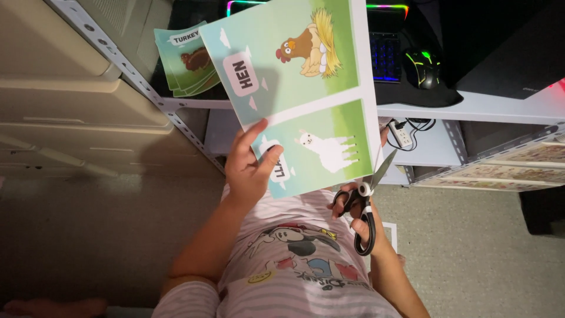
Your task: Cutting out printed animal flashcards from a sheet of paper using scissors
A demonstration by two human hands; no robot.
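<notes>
Held up before the chest: a large glossy printed sheet (300, 88) of thin card, green and pale blue, with a brown hen on straw in its upper panel and a white llama in the lower one, a white margin down its right side. Probably light and only half stiff, so likely to droop or wobble away from the grip; smooth face, likely a bit slippery; easily creased or torn. Best taken near the lower left corner, close to the cut line, thumb on the printed face.

Left hand (250, 168) pinching exactly there, thumb over the llama panel's label, fingers behind the sheet. Right hand (359, 221) closed through the loops of black-handled scissors with steel blades (368, 197), blades parted, tip just at the sheet's lower right edge beside the white margin.

Below, a pink-striped shirt with a cartoon print (294, 259), close under both hands, so little room downward. Behind the sheet, a small stack of cut green cards, the top one showing a turkey (185, 59), resting on a white metal shelf (471, 106). Shelf edge and its slotted upright (118, 59) just behind the sheet: tight on that side. On the shelf, a backlit keyboard (385, 53) and a black mouse with green light (424, 68). Beige floor (488, 235) to the right, more open room there for swinging the sheet.
</notes>
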